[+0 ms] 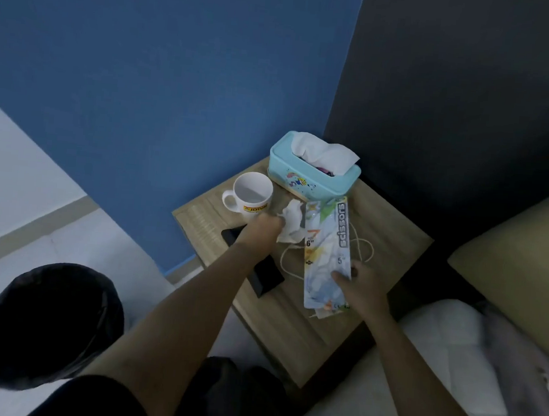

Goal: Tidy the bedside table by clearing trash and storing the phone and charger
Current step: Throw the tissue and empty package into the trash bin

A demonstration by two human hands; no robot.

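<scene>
On the wooden bedside table [392, 243], my left hand [263, 228] is closed around a crumpled white tissue [293, 220] near the mug. My right hand [360, 285] grips the lower end of a long scissors package [327, 245], which lies along the table. A black phone [266, 277] rests at the table's left edge, partly hidden under my left forearm. A white charger cable [363, 247] loops beneath and beside the package.
A white mug [251, 196] stands at the back left of the table. A light blue tissue box [313, 174] sits at the back. A black-lined trash bin [50, 324] stands on the floor at the left. A bed [452, 353] borders the right.
</scene>
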